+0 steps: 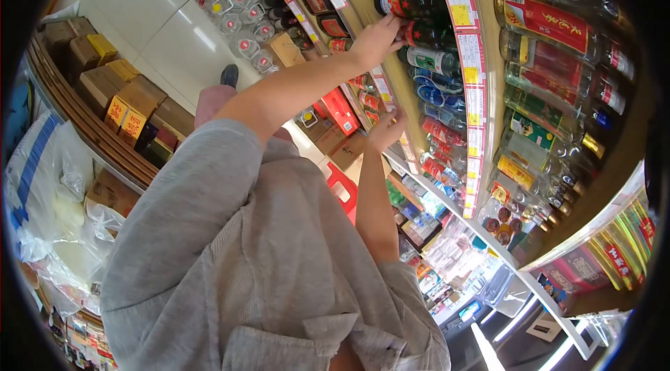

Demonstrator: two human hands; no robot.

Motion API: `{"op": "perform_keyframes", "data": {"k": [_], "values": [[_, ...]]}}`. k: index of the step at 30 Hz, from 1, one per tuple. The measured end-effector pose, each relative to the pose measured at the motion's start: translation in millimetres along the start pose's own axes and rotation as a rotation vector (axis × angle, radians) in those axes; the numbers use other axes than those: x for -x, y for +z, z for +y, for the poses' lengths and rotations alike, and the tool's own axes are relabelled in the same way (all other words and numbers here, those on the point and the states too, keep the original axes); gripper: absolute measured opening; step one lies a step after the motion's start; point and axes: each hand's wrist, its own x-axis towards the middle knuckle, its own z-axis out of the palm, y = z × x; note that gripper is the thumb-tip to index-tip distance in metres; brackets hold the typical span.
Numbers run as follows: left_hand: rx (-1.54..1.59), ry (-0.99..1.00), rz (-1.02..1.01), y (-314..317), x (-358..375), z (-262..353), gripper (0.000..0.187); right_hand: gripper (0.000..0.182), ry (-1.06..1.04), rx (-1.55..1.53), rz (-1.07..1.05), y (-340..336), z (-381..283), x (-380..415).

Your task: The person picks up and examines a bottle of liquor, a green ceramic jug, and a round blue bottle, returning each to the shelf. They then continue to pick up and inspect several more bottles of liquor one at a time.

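Note:
My left hand (377,43) reaches to the shelf, its fingers closed at the base of a dark green bottle (427,34) with a red star label. Beside it lies a similar dark bottle (412,3), and on the other side is a green bottle (433,60) with a pale label. My right hand (386,131) is lower along the same shelf, near its front edge, with fingers curled. Whether anything small is in those fingers I cannot make out. Blue-labelled bottles (438,90) and red-labelled bottles (443,132) stand in the row close to it.
A price-label strip (472,78) edges the shelf, with larger liquor bottles (548,22) beyond. Clear jugs (227,4) with red caps stand on the tiled floor (150,15). Cardboard boxes (143,102) and plastic bags (56,231) are at the left. A red box (340,111) sits by the lower shelf.

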Motion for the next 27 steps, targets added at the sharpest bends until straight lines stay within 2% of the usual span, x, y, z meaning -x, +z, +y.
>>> {"op": "perform_keyframes", "data": {"k": [2, 5, 8, 11, 14, 17, 20, 21, 23, 26, 27], "values": [[0.042, -0.02, 0.011, 0, 3, 4, 0.045, 0.027, 0.056, -0.093, -0.014, 5, -23, -4], [0.081, -0.113, -0.066, -10, 2, 9, 0.048, 0.026, 0.009, -0.018, -0.046, 14, -9, -22], [0.09, 0.02, 0.052, -26, 2, 6, 0.051, 0.026, 0.027, -0.082, -0.109, 27, 28, -48], [0.112, -0.008, 0.27, -45, -13, 7, 0.049, 0.031, 0.014, -0.026, -0.122, 28, 34, -62], [-0.009, -0.075, 0.076, -58, -28, 0, 0.062, 0.038, 0.27, -0.006, -0.165, 20, 11, -73], [-0.04, -0.057, 0.006, -58, -31, -3, 0.069, 0.043, 0.479, -0.229, -0.201, 14, 11, -90], [-0.075, -0.046, 0.007, -53, -28, -4, 0.074, 0.042, 0.554, -0.219, -0.32, 10, -3, -92], [-0.069, -0.041, 0.02, -49, -29, -6, 0.075, 0.043, 0.598, -0.303, -0.344, 12, -5, -92], [-0.053, -0.027, 0.057, -42, -29, -12, 0.071, 0.045, 0.687, -0.473, -0.391, 15, -7, -90], [-0.036, -0.019, 0.116, -33, -29, -18, 0.063, 0.048, 0.71, -0.613, -0.59, 22, 15, -97], [-0.031, -0.018, 0.137, -32, -30, -18, 0.061, 0.047, 0.727, -0.658, -0.58, 25, 11, -94]]}}
